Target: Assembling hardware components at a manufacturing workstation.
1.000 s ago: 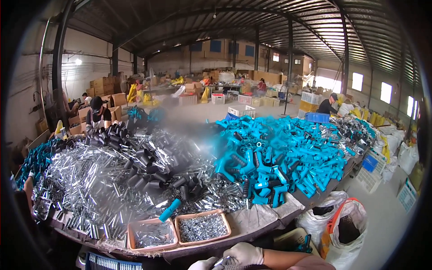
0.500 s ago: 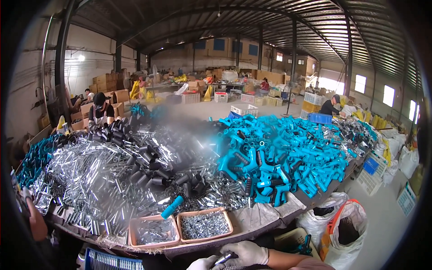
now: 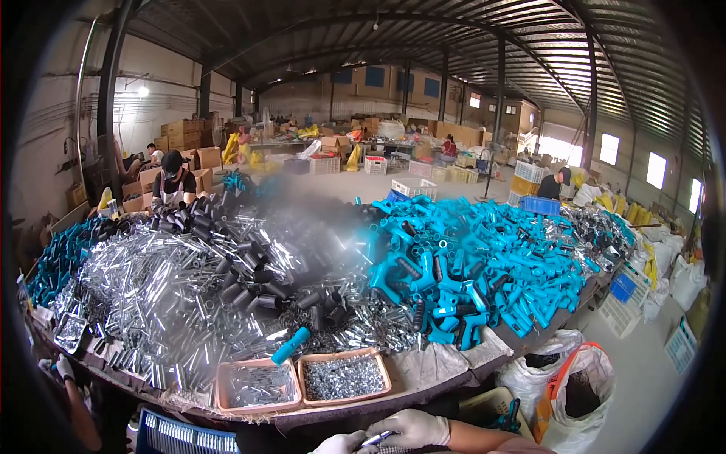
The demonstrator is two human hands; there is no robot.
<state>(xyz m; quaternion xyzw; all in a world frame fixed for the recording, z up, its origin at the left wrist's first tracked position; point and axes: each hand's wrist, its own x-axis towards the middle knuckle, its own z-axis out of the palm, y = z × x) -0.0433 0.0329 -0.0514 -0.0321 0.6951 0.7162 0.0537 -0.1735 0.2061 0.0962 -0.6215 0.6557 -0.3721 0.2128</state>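
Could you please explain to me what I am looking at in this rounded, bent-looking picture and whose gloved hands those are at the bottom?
The picture comes from a wide fisheye camera worn on a person's head, looking forward and down, which is why straight lines bend near the rim. There is no machine: the two white-gloved hands at the lower edge belong to the wearer. The left hand and the right hand meet around a small metal piece; which fingers grip it is hard to tell.

In front of them is a long table heaped with parts: shiny metal tubes, short black tubes and a pile of blue plastic fittings. Near the edge sit two shallow trays of small metal pieces, with one blue handle lying just behind them. Other people work further back in the hall.
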